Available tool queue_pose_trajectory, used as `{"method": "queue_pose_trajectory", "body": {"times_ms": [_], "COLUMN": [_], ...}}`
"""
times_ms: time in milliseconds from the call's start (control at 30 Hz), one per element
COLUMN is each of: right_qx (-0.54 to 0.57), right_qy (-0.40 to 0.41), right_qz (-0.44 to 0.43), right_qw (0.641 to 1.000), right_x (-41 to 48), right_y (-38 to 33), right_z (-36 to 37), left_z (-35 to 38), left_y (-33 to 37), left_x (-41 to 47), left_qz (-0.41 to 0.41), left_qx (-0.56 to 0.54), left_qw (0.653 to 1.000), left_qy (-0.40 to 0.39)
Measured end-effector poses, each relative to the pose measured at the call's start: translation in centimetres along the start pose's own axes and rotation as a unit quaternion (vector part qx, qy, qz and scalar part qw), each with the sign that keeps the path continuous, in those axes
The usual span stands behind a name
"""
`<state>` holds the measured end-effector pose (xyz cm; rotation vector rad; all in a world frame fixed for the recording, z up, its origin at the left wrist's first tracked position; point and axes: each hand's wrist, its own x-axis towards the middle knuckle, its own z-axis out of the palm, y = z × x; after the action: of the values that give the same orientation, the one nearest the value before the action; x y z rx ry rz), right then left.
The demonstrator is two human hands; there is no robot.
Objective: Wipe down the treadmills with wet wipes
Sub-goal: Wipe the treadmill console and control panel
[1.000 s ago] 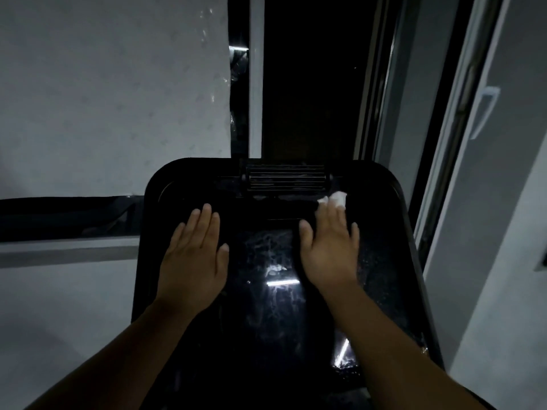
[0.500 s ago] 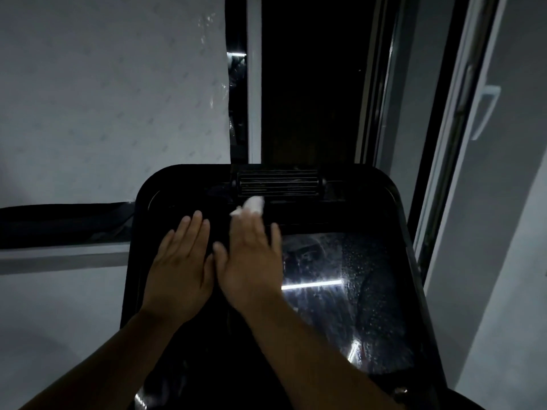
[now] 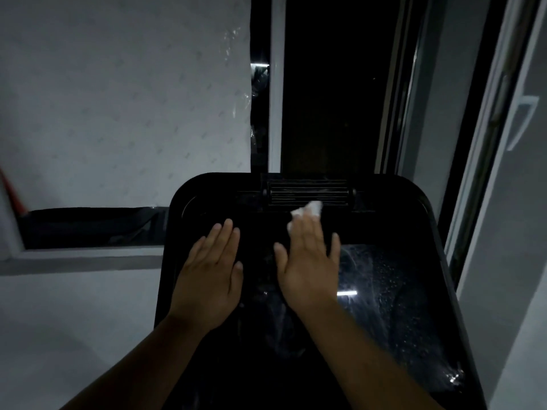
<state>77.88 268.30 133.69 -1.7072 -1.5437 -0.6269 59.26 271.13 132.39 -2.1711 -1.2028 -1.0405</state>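
- Filling the ten o'clock part of the view, a pale frosted window pane (image 3: 118,99) carries a faint repeated pattern; a sliver of something red (image 3: 11,193) shows at its nine o'clock edge.
- Below the pane, a dark strip (image 3: 88,227) runs across to the left side of the treadmill console (image 3: 414,220), a glossy black panel with rounded corners that takes up the six o'clock half of the view.
- The left hand (image 3: 211,279) lies palm down on the console's left part, fingers straight and held close together, tips pointing to twelve o'clock; it holds nothing.
- A ribbed vent grille (image 3: 307,192) sits at the console's twelve o'clock edge.
- The wet wipe (image 3: 309,209), white and crumpled, lies on the console just below that grille, at the grille's six o'clock, and sticks out from under the right fingertips.
- The right hand (image 3: 307,270) presses flat on the wipe, fingers straight, thumb and little finger spread outward; it is slightly blurred, and lies near the left hand without touching it.
- At the right hand's four o'clock, the console's screen area shows wet streaks and droplets and a short bright reflection (image 3: 347,292).
- A white window handle (image 3: 522,122) stands on a frame at two o'clock.
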Motion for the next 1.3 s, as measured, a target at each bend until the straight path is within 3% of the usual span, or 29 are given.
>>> {"method": "queue_pose_trajectory", "body": {"times_ms": [67, 100, 267, 533, 633, 733, 800, 933, 1033, 1167, 1300], "right_qx": [0.031, 0.049, 0.025, -0.021, -0.047, -0.044, -0.051, -0.034, 0.002, -0.039, -0.011], "right_qy": [-0.021, -0.018, -0.009, 0.034, 0.021, 0.063, 0.064, -0.035, -0.016, -0.019, -0.043], "right_qz": [0.065, 0.057, -0.159, -0.246, -0.298, -0.349, -0.322, -0.217, -0.149, -0.041, -0.128], "right_qw": [0.997, 0.997, 0.987, 0.968, 0.953, 0.934, 0.943, 0.975, 0.989, 0.998, 0.991], "right_x": [-0.2, -0.1, 0.2, 2.8, 4.3, 6.4, 8.7, 11.2, 11.3, 12.4, 11.5], "right_y": [-1.4, -3.0, -4.6, -3.1, -3.2, -3.8, -4.2, -5.2, -3.4, 0.9, -1.7], "right_z": [0.1, 0.2, 0.8, 0.4, -0.4, -1.2, -2.2, -2.5, -2.8, -3.6, -2.9], "left_z": [0.1, 0.1, -0.1, -1.3, -2.8, -4.2, -4.5, -3.6, -2.8, -2.2, -1.7], "left_y": [0.1, 0.1, -0.1, 0.0, -0.4, -0.9, -0.9, -0.7, -0.1, 0.8, 0.9], "left_x": [-0.1, -0.1, -0.1, 0.2, 1.6, 4.2, 5.9, 7.8, 8.8, 9.6, 9.7], "left_qz": [-0.002, 0.000, 0.001, 0.003, 0.005, 0.013, 0.006, -0.017, -0.017, -0.029, -0.024], "left_qx": [0.000, -0.002, -0.020, 0.017, 0.035, 0.040, 0.040, 0.030, 0.029, 0.037, 0.035], "left_qw": [1.000, 1.000, 1.000, 0.999, 0.999, 0.999, 0.999, 0.999, 0.999, 0.999, 0.999], "left_qy": [0.003, 0.005, -0.002, -0.036, -0.013, 0.012, 0.008, -0.017, -0.026, -0.028, -0.017]}}
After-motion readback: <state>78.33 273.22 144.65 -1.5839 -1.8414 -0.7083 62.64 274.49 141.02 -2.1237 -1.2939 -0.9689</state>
